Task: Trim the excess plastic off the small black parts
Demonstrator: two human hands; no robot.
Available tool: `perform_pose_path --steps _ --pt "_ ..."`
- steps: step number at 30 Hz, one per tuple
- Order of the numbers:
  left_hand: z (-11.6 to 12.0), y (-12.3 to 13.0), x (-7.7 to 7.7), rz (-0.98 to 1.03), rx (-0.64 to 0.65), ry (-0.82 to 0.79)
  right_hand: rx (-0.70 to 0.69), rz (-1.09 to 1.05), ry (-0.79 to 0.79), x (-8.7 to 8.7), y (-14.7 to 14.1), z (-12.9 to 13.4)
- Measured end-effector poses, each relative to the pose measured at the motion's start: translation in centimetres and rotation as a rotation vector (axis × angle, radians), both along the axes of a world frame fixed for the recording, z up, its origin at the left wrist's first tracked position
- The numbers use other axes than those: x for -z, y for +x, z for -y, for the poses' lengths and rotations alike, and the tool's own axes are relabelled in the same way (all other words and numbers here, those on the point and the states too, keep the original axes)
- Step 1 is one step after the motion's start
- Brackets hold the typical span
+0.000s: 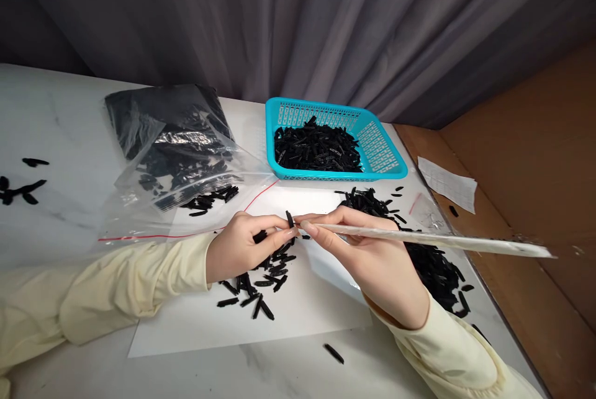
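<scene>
My left hand (254,244) pinches a small black elongated piece (289,219) between thumb and fingers, held upright above a white paper sheet (316,318). My right hand (367,244) grips a long, slim white stick (433,238) near its thin end, with the wider end pointing off to the right. The stick's thin tip meets the black piece or lies right beside it; I cannot tell which. Loose black pieces (258,284) are scattered on the paper under my left hand. A larger heap of black pieces (433,275) lies beyond my right wrist.
A blue plastic basket (335,174) holding many black pieces stands at the back. To its left lies a clear zip bag (181,144) of black pieces. A crumpled paper (447,183) rests by the brown board (526,138) at right. Grey curtain (288,20) hangs behind.
</scene>
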State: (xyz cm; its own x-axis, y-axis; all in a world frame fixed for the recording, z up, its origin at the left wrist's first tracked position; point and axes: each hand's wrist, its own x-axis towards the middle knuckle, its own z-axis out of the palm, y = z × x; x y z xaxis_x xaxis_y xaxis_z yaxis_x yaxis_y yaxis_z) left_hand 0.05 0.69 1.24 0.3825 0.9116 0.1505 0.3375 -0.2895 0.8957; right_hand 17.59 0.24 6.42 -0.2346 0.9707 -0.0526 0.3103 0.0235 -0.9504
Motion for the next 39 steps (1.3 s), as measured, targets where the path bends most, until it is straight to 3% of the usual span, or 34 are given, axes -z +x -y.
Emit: perform_pose_path --steps 21,33,39 --pt "0.1 0.1 0.5 -0.045 -0.009 0.018 -0.027 0.055 0.04 0.1 -0.1 0.3" --pt "0.0 0.1 0.9 -0.091 -0.078 0.048 -0.108 0.368 0.578 2.9 -1.2 2.0" --pt "-0.1 0.1 1.0 -0.099 -0.079 -0.04 -0.152 0.438 0.742 3.8 -1.2 2.1"
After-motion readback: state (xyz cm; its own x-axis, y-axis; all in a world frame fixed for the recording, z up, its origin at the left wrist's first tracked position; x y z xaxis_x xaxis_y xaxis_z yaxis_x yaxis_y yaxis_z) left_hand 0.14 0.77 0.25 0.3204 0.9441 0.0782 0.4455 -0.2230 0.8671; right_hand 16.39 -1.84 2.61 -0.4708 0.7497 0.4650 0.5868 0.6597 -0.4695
